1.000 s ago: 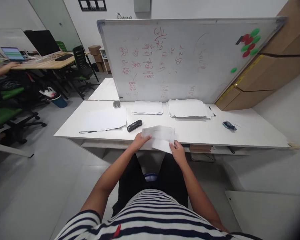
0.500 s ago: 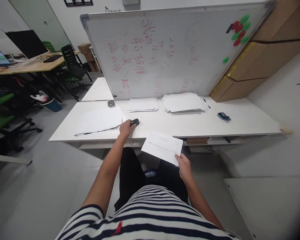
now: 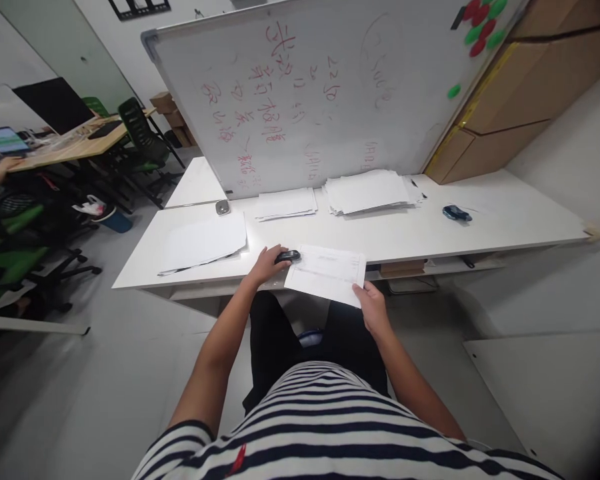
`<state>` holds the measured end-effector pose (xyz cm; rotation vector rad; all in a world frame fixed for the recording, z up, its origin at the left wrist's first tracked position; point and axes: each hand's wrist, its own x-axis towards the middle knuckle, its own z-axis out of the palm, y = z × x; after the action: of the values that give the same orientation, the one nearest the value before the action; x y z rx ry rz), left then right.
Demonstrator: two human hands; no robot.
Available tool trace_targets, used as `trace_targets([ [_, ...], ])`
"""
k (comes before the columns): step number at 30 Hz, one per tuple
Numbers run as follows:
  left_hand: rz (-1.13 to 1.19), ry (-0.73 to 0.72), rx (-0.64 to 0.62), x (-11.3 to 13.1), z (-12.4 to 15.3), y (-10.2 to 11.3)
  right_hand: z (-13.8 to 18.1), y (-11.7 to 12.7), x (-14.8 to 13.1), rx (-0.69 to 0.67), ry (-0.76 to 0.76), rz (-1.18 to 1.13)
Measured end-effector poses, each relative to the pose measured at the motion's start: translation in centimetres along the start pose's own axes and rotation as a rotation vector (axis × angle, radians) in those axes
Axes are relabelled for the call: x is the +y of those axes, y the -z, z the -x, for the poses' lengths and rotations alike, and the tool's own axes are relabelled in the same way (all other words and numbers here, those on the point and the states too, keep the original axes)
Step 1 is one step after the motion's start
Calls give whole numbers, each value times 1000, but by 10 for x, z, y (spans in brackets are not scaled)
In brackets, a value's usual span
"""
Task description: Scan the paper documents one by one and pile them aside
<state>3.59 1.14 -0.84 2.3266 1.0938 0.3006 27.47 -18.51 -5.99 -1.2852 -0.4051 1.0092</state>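
My left hand [image 3: 269, 265] is closed on the back of a small black stapler [image 3: 290, 255] near the front edge of the white desk. The stapler's front end reaches the upper left corner of some white paper [image 3: 326, 273]; I cannot tell whether the corner lies between its jaws. Pinched at its lower right corner, the paper is in my right hand [image 3: 373, 308], thumb on top. It slants over the desk's front edge and carries faint printing. How many sheets it holds cannot be seen.
On the desk [image 3: 395, 241] lie a left paper stack [image 3: 205, 241], a middle stack [image 3: 286, 203], a larger stack [image 3: 367, 192], a small grey object [image 3: 223, 207] and a dark blue object [image 3: 457, 213]. Behind stand a whiteboard [image 3: 350, 120] and cardboard boxes [image 3: 505, 93]. Another person's hand [image 3: 3, 170] is far left.
My left hand has brought the stapler rightward to the paper's left corner. My right hand has raised the paper slightly towards the desk and levelled it. The camera view has shifted a little.
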Motion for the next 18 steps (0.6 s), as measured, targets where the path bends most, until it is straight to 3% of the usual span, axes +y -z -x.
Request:
trace_targets([
  [9,-58,-60,-133,8,-10,-2,-4,-4,1,-53,-15,58],
  [14,-111,-45,-105,25,-11,5,-7,-4,4,-42,-17,55],
  [18,-67,-50,10,44,-20,10,-8,-2,7,-41,-18,52],
])
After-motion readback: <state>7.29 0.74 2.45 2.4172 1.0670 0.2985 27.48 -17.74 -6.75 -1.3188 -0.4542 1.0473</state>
